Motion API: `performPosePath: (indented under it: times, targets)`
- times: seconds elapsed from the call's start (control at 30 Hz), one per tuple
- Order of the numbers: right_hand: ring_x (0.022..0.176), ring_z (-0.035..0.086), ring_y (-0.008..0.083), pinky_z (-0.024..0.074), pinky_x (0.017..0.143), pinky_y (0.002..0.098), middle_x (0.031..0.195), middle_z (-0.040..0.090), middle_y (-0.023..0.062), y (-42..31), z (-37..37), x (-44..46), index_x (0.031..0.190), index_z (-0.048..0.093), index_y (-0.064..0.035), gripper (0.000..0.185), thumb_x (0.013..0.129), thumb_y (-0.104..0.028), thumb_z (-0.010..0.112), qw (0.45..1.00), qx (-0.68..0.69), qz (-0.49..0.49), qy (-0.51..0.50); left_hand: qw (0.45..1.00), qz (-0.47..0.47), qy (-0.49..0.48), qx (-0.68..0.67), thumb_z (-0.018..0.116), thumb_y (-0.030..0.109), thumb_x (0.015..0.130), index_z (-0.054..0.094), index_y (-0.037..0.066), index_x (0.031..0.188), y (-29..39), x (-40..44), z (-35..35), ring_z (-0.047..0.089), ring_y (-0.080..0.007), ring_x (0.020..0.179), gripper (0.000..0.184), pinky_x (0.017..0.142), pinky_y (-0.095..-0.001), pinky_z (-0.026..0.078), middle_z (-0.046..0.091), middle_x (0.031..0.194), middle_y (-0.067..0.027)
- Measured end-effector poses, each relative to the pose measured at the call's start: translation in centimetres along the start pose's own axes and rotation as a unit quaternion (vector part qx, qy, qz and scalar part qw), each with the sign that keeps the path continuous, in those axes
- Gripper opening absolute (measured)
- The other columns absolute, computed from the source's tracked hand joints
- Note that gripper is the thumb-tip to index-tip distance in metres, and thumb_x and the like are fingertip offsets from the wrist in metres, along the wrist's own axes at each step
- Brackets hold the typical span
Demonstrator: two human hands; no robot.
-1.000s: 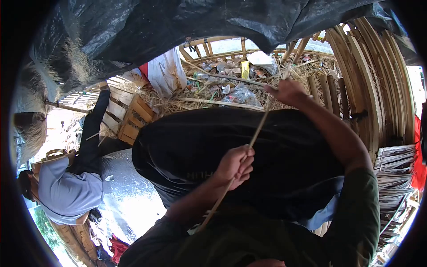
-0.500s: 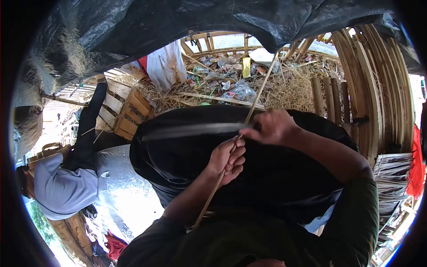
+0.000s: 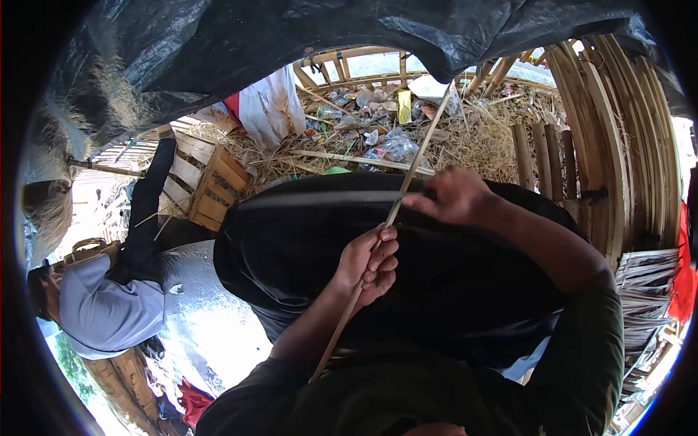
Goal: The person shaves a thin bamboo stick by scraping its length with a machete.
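My left hand (image 3: pixel 368 267) is wrapped round a long, thin bamboo strip (image 3: pixel 429 131), which slants from near my chest up and away to the far side. My right hand (image 3: pixel 454 198) is closed on a knife, its thumb near the strip. The knife's long blade (image 3: pixel 313 198) points left across the strip and is smeared by motion; its handle is hidden in my fingers. Beneath both hands, dark cloth (image 3: pixel 291 247) covers my lap.
Upright bamboo slats (image 3: pixel 603 138) lean at the right, above a bundle of thin strips (image 3: pixel 643 283). Straw and litter (image 3: pixel 392 145) lie ahead. A wooden crate (image 3: pixel 218 185) stands at the left, near a seated person (image 3: pixel 109 309). A dark tarp (image 3: pixel 291 43) hangs overhead.
My right hand and the knife have shifted slightly right and up along the strip, away from my left hand. The left hand keeps its hold almost in place.
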State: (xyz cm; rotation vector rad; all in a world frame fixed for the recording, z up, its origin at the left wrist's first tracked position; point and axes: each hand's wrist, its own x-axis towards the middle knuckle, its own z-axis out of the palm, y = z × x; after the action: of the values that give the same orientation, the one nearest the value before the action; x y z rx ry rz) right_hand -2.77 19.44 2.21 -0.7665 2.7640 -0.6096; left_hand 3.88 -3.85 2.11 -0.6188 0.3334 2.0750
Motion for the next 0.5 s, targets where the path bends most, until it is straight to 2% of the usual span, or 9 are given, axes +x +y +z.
performPosePath:
  times: [0.07,0.1,0.2,0.23,0.33,0.5]
  targets:
    - [0.064,0.068,0.0384,0.0555,0.068,0.0503,0.059,0.062,0.0203,0.2,-1.2,1.0,0.066,0.067,0.0,0.069,0.094,-0.062,0.055,0.984,0.054,0.13,-0.107,1.0,0.006,0.012,0.008,0.037,0.028,0.108,0.05,0.015,0.089,0.3,0.0,-0.2,0.026,-0.0034,0.032,0.027,0.028,-0.017,0.022,0.034,0.05,0.0066]
    - [0.065,0.068,0.0384,0.0562,0.067,0.0495,0.06,0.062,0.0208,0.2,-0.9,0.9,0.069,0.068,-0.0014,0.068,0.094,-0.063,0.054,0.988,0.031,0.118,-0.098,1.0,0.011,0.019,0.009,0.037,0.028,0.108,0.05,0.015,0.088,0.4,0.1,-0.1,0.025,-0.0033,0.032,0.027,0.028,-0.0169,0.022,0.034,0.05,0.0067]
    - [0.065,0.07,0.0372,0.0583,0.065,0.0458,0.062,0.065,0.0185,-1.7,-1.2,0.3,0.066,0.067,-0.0037,0.07,0.093,-0.067,0.052,0.993,-0.025,0.092,-0.073,1.0,0.018,0.015,0.007,0.037,0.026,0.108,0.049,0.015,0.088,0.3,-0.1,0.1,0.025,-0.0029,0.032,0.026,0.028,-0.0171,0.021,0.033,0.05,0.0071]
    - [0.067,0.07,0.0367,0.0583,0.068,0.0461,0.062,0.065,0.0176,-1.8,-0.3,-0.5,0.067,0.068,-0.0047,0.07,0.093,-0.067,0.05,0.998,-0.019,0.043,-0.047,1.0,0.02,0.011,0.003,0.037,0.025,0.108,0.049,0.015,0.087,0.4,-0.3,0.2,0.024,-0.0028,0.033,0.026,0.028,-0.0172,0.021,0.033,0.05,0.0073]
    - [0.067,0.07,0.0363,0.0583,0.067,0.0461,0.062,0.065,0.0174,-2.3,-0.4,0.0,0.067,0.068,-0.0045,0.071,0.093,-0.068,0.05,0.994,0.008,0.036,-0.104,0.997,0.031,0.061,0.037,0.036,0.024,0.107,0.049,0.015,0.087,0.5,0.0,0.3,0.025,-0.0028,0.032,0.026,0.028,-0.0177,0.02,0.033,0.049,0.0073]
    - [0.069,0.071,0.0369,0.0585,0.068,0.046,0.063,0.066,0.0188,-1.5,-0.9,1.0,0.065,0.068,-0.0031,0.074,0.092,-0.069,0.049,0.991,-0.014,0.091,-0.1,0.998,0.062,0.009,-0.007,0.034,0.021,0.108,0.047,0.012,0.091,1.4,-0.4,-0.1,0.028,-0.0031,0.032,0.023,0.027,-0.0163,0.023,0.036,0.05,0.0058]
